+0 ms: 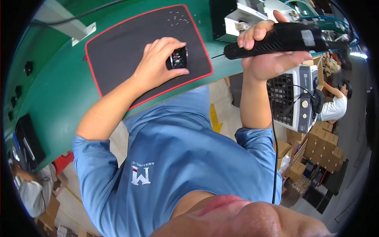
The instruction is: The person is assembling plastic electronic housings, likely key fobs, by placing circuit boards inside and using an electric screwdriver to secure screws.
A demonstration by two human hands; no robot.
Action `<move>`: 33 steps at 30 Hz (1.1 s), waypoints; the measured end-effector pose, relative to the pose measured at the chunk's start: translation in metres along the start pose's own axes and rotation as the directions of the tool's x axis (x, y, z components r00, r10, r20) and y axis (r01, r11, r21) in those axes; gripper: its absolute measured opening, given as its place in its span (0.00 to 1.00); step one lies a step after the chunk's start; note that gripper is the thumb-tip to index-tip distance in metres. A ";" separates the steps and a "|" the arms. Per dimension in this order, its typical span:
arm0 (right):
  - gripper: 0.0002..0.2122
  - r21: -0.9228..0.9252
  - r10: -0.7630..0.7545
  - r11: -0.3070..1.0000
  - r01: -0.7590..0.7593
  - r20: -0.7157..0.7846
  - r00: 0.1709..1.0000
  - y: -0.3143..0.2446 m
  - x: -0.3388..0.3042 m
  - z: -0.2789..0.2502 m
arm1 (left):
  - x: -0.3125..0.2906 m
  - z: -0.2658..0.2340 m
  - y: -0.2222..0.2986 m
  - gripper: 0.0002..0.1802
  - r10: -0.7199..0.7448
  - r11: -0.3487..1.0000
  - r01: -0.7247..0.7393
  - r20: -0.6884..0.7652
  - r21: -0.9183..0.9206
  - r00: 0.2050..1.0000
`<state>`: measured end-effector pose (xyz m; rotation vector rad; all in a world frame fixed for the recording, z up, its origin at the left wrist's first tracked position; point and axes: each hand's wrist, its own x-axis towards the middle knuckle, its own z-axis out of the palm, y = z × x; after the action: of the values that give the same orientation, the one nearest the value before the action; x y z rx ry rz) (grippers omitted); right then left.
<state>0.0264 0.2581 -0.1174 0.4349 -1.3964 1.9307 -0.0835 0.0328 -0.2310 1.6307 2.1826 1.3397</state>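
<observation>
On the dark mat (122, 51) with a red border, my left hand (160, 59) is wrapped around a small black round part (179, 58) with a shiny rim, its inside facing to the right. My right hand (262, 51) grips a black electric screwdriver (276, 39) raised beyond the mat's right edge. The thin bit (218, 56) points left toward the round part and stands apart from it. Several small screws (177, 17) lie scattered at the mat's far right corner. My left fingers hide part of the round part.
A white and black machine (241, 19) stands at the far right of the green table (51, 114). A grey metal post (65, 23) is fixed at the far left. An air cooler (292, 98) stands right of the table. Two people work nearby, one right (333, 104), one lower left (37, 189).
</observation>
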 end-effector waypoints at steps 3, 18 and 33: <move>0.53 0.149 0.011 0.989 -0.022 0.075 0.997 0.020 -0.006 0.034 | 0.000 0.001 0.000 0.41 -0.008 1.000 0.008 -0.007 0.016 1.000; 0.53 0.080 0.090 0.993 -0.088 -0.028 0.996 0.058 -0.027 0.040 | -0.003 0.002 0.001 0.39 0.009 1.000 -0.010 -0.057 -0.013 0.998; 0.52 0.153 0.167 0.973 -0.170 0.031 0.985 0.057 -0.028 0.037 | 0.005 -0.002 0.004 0.39 0.032 0.999 -0.034 -0.051 -0.035 0.998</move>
<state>0.0007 0.2047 -0.1610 0.4182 -1.3353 2.1888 -0.0839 0.0364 -0.2249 1.6452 2.1550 1.4357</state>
